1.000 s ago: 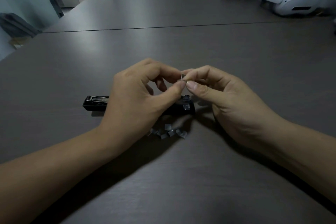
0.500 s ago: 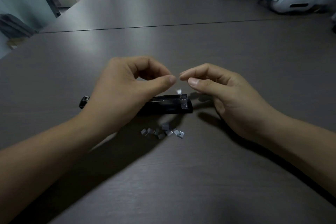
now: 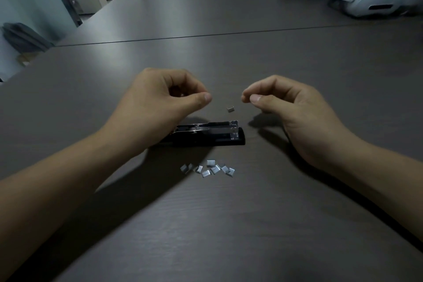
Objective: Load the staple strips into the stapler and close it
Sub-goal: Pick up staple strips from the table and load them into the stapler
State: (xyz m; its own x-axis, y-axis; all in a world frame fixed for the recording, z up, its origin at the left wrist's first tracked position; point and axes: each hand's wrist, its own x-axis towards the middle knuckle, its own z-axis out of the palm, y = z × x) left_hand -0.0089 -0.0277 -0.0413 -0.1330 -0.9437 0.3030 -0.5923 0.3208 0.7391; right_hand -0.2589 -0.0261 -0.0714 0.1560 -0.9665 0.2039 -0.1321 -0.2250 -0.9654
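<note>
A: What does the surface carry?

B: It's dark wood grain, with everything lying near the middle. The left hand hovers with its fingers curled in and its thumb tip against the forefinger. The right hand is curled the same way. I see nothing held in either pinch.

A: And the stapler?

B: It's black and lies flat below the hands, with its metal channel showing on top. The left wrist covers its far-left end. It looks rigid and heavy enough to stay put. I'd steady the body by its sides with one hand, keeping clear of the channel.

A: The staples?

B: The short staple strips lie scattered just in front of the stapler, some tipped on edge. They look light, stiff and brittle along the glued joints. Squeeze one hard and I'd expect it to crumble or skate away.

A: So how should they be held?

B: With a fingertip pinch across the two legs, crown up. One stray piece shows between the hands, just beyond the stapler. It's the fiddliest, being tiny and smooth.
</note>
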